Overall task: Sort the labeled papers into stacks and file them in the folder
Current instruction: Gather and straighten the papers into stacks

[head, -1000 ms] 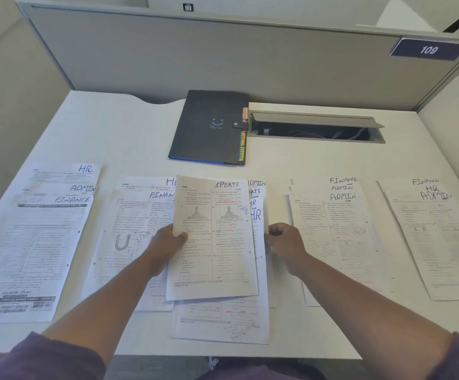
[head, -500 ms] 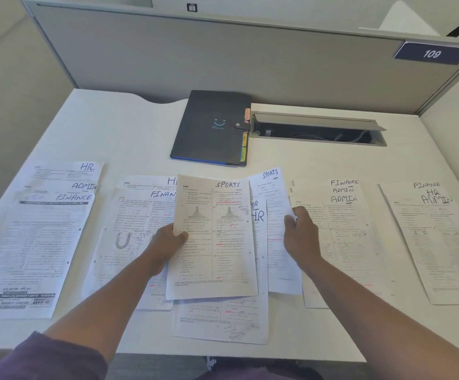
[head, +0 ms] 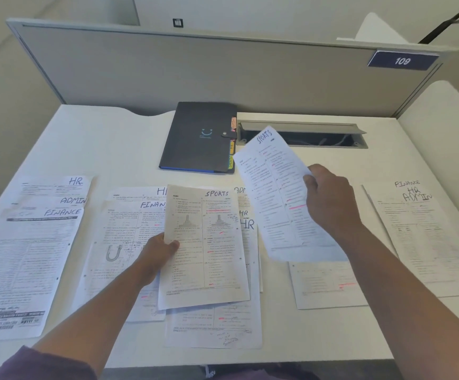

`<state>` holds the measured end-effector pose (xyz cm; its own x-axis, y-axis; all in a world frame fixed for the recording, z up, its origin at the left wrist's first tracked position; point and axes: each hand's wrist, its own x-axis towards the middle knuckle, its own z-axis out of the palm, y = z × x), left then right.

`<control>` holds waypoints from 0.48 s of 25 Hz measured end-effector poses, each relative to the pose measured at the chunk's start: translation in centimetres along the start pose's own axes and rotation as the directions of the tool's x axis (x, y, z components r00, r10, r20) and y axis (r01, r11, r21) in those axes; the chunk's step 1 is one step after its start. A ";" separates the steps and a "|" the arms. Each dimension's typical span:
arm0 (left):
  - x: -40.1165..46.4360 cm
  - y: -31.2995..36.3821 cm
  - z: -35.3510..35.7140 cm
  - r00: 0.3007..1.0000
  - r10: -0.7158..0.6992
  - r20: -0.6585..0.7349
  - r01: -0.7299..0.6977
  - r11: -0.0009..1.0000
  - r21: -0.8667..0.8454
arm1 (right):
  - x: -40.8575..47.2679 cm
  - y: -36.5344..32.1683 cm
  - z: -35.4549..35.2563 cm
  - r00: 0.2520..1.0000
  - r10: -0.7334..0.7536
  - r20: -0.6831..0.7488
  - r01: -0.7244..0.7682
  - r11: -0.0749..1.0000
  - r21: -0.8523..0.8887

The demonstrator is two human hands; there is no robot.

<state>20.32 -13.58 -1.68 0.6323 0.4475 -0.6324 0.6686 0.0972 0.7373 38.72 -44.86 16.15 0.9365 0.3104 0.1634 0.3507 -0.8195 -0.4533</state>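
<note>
Printed sheets with handwritten labels lie in overlapping piles across the white desk (head: 113,144). My left hand (head: 155,255) grips the left edge of a sheet labeled SPORTS (head: 209,250), held over the middle pile (head: 214,325). My right hand (head: 330,198) holds a second SPORTS sheet (head: 275,193) lifted and tilted above the desk, right of the first. The closed black folder (head: 198,138) with colored tabs lies at the back center. Piles topped FINANCE (head: 28,256), another FINANCE pile (head: 124,242) and one marked FINANCE, HR, ADMIN (head: 426,237) lie around.
A grey partition wall (head: 223,72) with a blue sign 109 (head: 402,61) closes the back. An open cable tray (head: 305,135) is set into the desk right of the folder. Another pile (head: 324,283) lies under my right forearm.
My right hand has pulled the second SPORTS sheet out of the middle pile and raised it up and to the right. My left hand keeps holding the first SPORTS sheet in place.
</note>
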 end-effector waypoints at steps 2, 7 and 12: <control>0.0 -0.1 0.1 1.000 0.004 -0.002 -0.004 1.000 -0.003 | 0.3 -0.8 -1.2 0.997 -0.036 -0.061 0.036 0.999 -0.009; -0.1 0.3 -0.1 1.000 0.001 0.008 -0.001 0.999 -0.032 | 0.8 -1.2 -1.2 0.990 0.129 0.059 -0.140 0.947 0.288; -1.0 2.0 -1.2 0.998 0.056 0.012 -0.055 0.993 -0.109 | -1.2 -0.1 2.3 0.879 0.265 0.398 -0.469 0.637 0.612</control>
<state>20.59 -12.81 0.72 0.6738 0.4413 -0.5927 0.5863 0.1687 0.7923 37.49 -44.03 14.03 0.9129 0.2473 -0.3249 -0.2197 -0.3732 -0.9014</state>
